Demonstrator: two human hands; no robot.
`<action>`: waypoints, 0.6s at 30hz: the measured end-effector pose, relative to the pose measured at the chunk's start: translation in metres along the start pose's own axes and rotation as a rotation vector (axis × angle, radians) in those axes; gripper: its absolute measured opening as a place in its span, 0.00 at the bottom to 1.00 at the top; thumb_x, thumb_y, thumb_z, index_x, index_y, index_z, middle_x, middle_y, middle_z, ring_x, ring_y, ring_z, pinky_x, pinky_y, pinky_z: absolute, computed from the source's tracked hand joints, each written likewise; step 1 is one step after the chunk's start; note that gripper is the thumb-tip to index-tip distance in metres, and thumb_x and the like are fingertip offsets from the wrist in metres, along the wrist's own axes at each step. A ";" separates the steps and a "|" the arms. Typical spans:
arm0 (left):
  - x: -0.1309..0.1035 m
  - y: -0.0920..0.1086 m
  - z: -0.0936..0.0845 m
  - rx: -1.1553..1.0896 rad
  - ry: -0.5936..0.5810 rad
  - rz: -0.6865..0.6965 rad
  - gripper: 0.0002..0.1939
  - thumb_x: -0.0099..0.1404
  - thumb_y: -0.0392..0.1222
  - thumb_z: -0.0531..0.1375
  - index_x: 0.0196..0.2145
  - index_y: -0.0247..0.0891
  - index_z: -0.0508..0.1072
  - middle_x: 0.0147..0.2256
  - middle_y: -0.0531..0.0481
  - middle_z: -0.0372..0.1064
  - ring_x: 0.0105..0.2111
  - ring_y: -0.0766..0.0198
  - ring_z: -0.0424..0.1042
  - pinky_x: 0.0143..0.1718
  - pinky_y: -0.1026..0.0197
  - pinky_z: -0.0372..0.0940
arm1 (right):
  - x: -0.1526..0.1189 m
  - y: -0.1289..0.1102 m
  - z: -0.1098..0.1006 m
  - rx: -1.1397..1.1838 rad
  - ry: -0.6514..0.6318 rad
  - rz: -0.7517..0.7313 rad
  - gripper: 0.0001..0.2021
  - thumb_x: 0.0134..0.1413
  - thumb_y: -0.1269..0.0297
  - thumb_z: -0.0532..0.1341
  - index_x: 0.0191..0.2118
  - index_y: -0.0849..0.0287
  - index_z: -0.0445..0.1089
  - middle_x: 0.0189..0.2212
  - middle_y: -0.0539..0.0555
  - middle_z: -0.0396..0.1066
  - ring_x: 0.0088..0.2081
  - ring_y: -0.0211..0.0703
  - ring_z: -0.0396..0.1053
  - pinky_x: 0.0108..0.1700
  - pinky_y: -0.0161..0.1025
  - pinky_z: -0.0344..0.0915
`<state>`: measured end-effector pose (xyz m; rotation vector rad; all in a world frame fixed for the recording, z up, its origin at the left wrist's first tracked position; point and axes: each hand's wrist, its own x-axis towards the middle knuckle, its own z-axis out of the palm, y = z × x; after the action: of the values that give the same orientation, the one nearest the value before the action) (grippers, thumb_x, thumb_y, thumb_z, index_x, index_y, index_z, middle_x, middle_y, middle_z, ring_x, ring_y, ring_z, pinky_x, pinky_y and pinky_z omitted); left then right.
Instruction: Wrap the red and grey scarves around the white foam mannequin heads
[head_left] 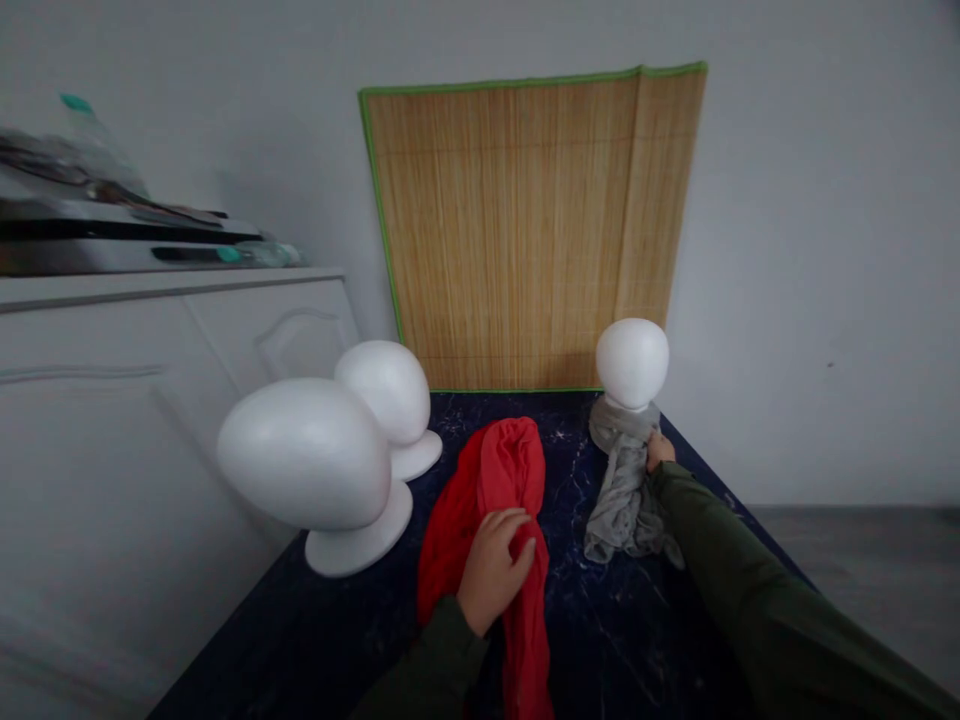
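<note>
A red scarf [512, 465] lies lengthwise down the middle of the dark blue marbled table. Over its middle is my left hand [495, 565], thumb and fingers apart; whether it touches the cloth is hard to tell. At the right, a grey scarf [624, 490] is wrapped around the base of a white mannequin head [632, 362], its ends hanging towards me onto the table. My right hand [660, 450] is closed on the grey scarf at the right side of that base, its fingertips mostly hidden.
Two more white heads, a near one [307, 455] and a farther one [386, 390], stand at the left on round bases. Behind the table [600, 640] a bamboo mat [525, 230] hangs on the wall. White cabinets [97, 450] line the left, with bottles and flat items on top.
</note>
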<state>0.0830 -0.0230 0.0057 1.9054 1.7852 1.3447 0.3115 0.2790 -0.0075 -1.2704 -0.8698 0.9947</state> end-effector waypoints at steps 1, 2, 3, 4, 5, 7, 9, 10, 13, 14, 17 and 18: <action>0.001 -0.004 0.001 0.011 0.030 -0.014 0.14 0.58 0.41 0.54 0.42 0.40 0.71 0.45 0.45 0.67 0.47 0.54 0.62 0.52 0.51 0.54 | -0.002 0.002 0.001 -0.044 0.056 -0.012 0.15 0.56 0.61 0.55 0.47 0.61 0.62 0.46 0.56 0.62 0.44 0.45 0.64 0.44 0.48 0.63; 0.001 -0.008 0.002 0.020 0.055 -0.033 0.14 0.59 0.41 0.54 0.43 0.40 0.71 0.46 0.45 0.66 0.48 0.54 0.61 0.53 0.50 0.53 | -0.005 0.003 0.002 -0.085 0.113 -0.020 0.15 0.56 0.61 0.55 0.48 0.61 0.61 0.48 0.56 0.61 0.46 0.46 0.63 0.46 0.49 0.62; 0.001 -0.013 0.003 0.027 0.079 -0.056 0.15 0.59 0.42 0.53 0.43 0.39 0.70 0.47 0.44 0.64 0.49 0.54 0.60 0.54 0.50 0.52 | -0.008 0.004 0.003 -0.122 0.168 -0.028 0.15 0.56 0.61 0.55 0.48 0.60 0.61 0.49 0.57 0.60 0.48 0.47 0.61 0.49 0.51 0.59; 0.002 -0.017 0.005 0.032 0.104 -0.084 0.16 0.59 0.43 0.53 0.45 0.38 0.69 0.48 0.43 0.63 0.51 0.54 0.59 0.55 0.50 0.50 | -0.012 0.004 0.004 -0.155 0.216 -0.044 0.16 0.56 0.62 0.55 0.49 0.61 0.61 0.51 0.58 0.59 0.51 0.49 0.58 0.52 0.53 0.55; 0.003 -0.020 0.006 0.030 0.128 -0.115 0.18 0.60 0.43 0.52 0.47 0.36 0.67 0.50 0.42 0.61 0.52 0.54 0.57 0.56 0.51 0.49 | -0.016 0.003 0.003 -0.184 0.256 -0.066 0.17 0.55 0.62 0.55 0.50 0.62 0.60 0.52 0.61 0.57 0.53 0.52 0.55 0.54 0.54 0.51; 0.005 -0.026 0.007 -0.015 0.172 -0.189 0.22 0.61 0.43 0.50 0.52 0.33 0.61 0.54 0.39 0.56 0.55 0.54 0.54 0.57 0.51 0.46 | -0.027 0.000 0.000 -0.227 0.312 -0.141 0.21 0.53 0.65 0.53 0.52 0.67 0.56 0.54 0.66 0.53 0.57 0.56 0.47 0.58 0.53 0.43; 0.007 -0.030 0.008 -0.116 0.198 -0.270 0.26 0.62 0.41 0.48 0.57 0.32 0.52 0.57 0.38 0.49 0.56 0.55 0.53 0.58 0.51 0.46 | -0.043 -0.007 -0.004 -0.253 0.327 -0.249 0.25 0.52 0.67 0.52 0.55 0.70 0.51 0.56 0.68 0.49 0.59 0.56 0.42 0.59 0.52 0.38; 0.008 -0.032 0.008 -0.174 0.204 -0.308 0.27 0.63 0.41 0.47 0.58 0.32 0.48 0.59 0.38 0.46 0.56 0.56 0.53 0.58 0.52 0.46 | -0.053 -0.011 -0.004 -0.262 0.319 -0.307 0.26 0.50 0.67 0.52 0.56 0.69 0.50 0.57 0.67 0.49 0.59 0.54 0.41 0.59 0.51 0.38; 0.009 -0.036 0.009 -0.301 0.204 -0.405 0.28 0.63 0.39 0.46 0.59 0.35 0.43 0.59 0.39 0.45 0.57 0.57 0.53 0.58 0.53 0.46 | -0.096 -0.019 0.012 -0.266 0.103 -0.538 0.24 0.48 0.65 0.54 0.53 0.63 0.56 0.54 0.60 0.55 0.57 0.47 0.49 0.58 0.44 0.44; 0.010 -0.037 0.009 -0.337 0.205 -0.429 0.28 0.63 0.39 0.46 0.59 0.35 0.42 0.58 0.38 0.48 0.57 0.58 0.53 0.58 0.53 0.46 | -0.114 -0.020 0.024 -0.264 -0.052 -0.627 0.23 0.48 0.63 0.55 0.51 0.63 0.58 0.52 0.60 0.58 0.55 0.46 0.52 0.58 0.43 0.45; 0.012 -0.041 0.009 -0.491 0.194 -0.466 0.29 0.63 0.37 0.44 0.60 0.32 0.37 0.54 0.34 0.54 0.52 0.59 0.61 0.54 0.53 0.54 | -0.168 -0.012 0.068 -0.344 -0.536 -0.619 0.28 0.46 0.55 0.56 0.52 0.67 0.58 0.53 0.64 0.57 0.56 0.50 0.52 0.58 0.44 0.44; 0.013 -0.042 0.008 -0.537 0.184 -0.471 0.29 0.63 0.36 0.43 0.60 0.31 0.35 0.54 0.33 0.55 0.49 0.60 0.64 0.52 0.54 0.56 | -0.184 -0.007 0.083 -0.404 -0.640 -0.520 0.34 0.42 0.53 0.60 0.53 0.68 0.56 0.55 0.66 0.54 0.58 0.53 0.47 0.59 0.46 0.42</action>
<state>0.0581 0.0018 -0.0215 1.0409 1.5868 1.6277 0.1712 0.1349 0.0116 -0.9588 -1.8653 0.8225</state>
